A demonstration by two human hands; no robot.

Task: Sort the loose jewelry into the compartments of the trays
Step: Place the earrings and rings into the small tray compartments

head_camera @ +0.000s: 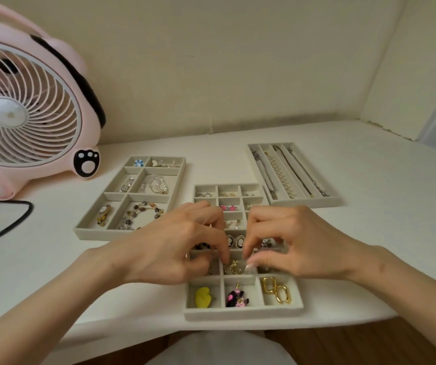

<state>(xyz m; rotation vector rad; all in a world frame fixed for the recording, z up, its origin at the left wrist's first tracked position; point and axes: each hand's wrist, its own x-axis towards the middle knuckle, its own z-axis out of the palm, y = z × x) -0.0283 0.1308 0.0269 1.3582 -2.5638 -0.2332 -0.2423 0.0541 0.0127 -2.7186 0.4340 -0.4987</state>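
A grey many-compartment earring tray (243,313) lies at the desk's front edge. My left hand (174,243) and my right hand (295,243) hover over its middle, fingertips down in the centre compartment around a small gold earring (235,267). Whether either hand pinches it is hidden by the fingers. The front row holds a yellow piece (203,297), a black and pink earring (236,298) and gold oblong hoops (277,289). Pink star studs (228,207) and cameo earrings (235,241) lie further back.
A bracelet tray (80,227) with beaded bracelets lies to the left. A long necklace tray (306,202) with a pearl strand stands at the back right. A pink fan (27,106) and its black cable (6,227) occupy the left. The desk edge runs just below the earring tray.
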